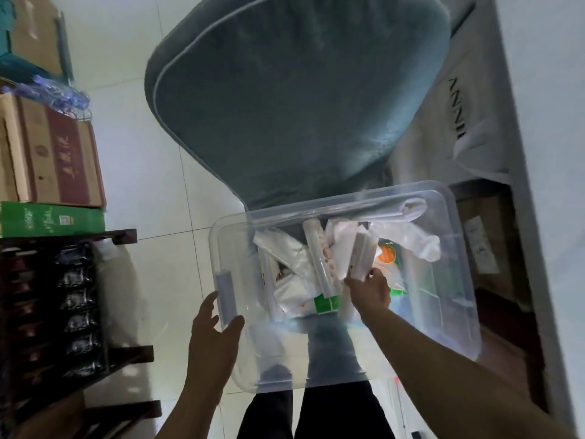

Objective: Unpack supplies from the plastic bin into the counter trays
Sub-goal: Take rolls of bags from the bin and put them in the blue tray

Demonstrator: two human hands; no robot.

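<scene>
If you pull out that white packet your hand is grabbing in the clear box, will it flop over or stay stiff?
The white packet probably stays fairly stiff: it stands upright, straight-edged, in the right hand. It likely feels light, since fingertips alone pinch it. Its glossy wrapper may be slippery, so it could slide back into the clear bin.

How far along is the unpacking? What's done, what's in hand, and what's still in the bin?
Done: nothing visibly; no counter trays are in view. In hand: the right hand pinches a white packet inside the clear plastic bin, while the left hand rests open at the bin's handle. Left: several rolls and pouches still fill the bin.
</scene>
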